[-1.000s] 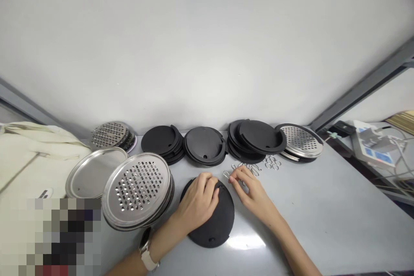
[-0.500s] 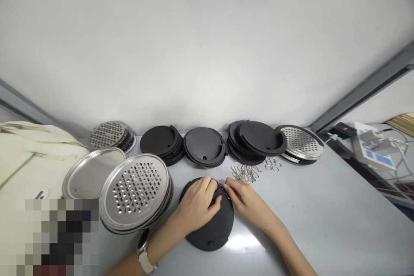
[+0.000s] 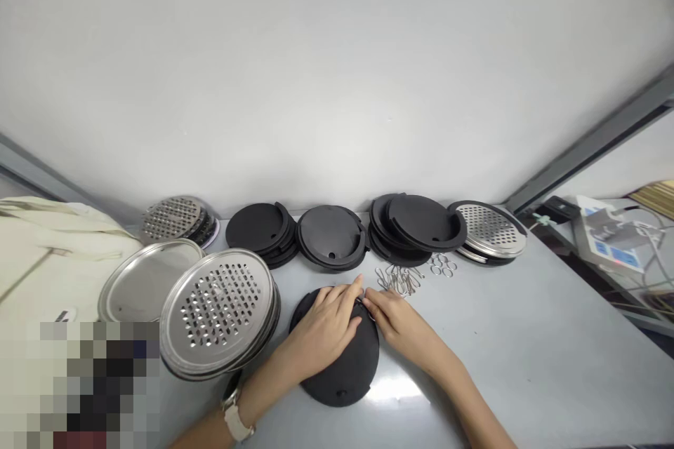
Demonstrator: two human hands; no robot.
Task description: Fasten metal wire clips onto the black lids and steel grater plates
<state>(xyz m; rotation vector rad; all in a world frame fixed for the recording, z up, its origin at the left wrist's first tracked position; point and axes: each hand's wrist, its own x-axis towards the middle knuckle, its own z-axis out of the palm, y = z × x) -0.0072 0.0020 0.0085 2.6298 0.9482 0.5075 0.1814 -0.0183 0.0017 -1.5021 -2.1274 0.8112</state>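
A round black disc lies on the grey table near the front middle. My left hand rests over its upper part, index finger stretched out and thumb apart, fingertips near the disc's upper right edge. At that same edge my right hand pinches a small metal piece, mostly hidden by the fingers. Just beyond it are loose metal clips and several metal rings.
Stacks of black discs line the wall. Perforated metal grater discs are piled at left, beside a plain metal disc. Another grater disc sits back right. A cream bag is far left, a power strip far right.
My left index finger has straightened and lifted from the disc's edge, and the left fingers have spread. My right hand keeps its pinch at nearly the same place.
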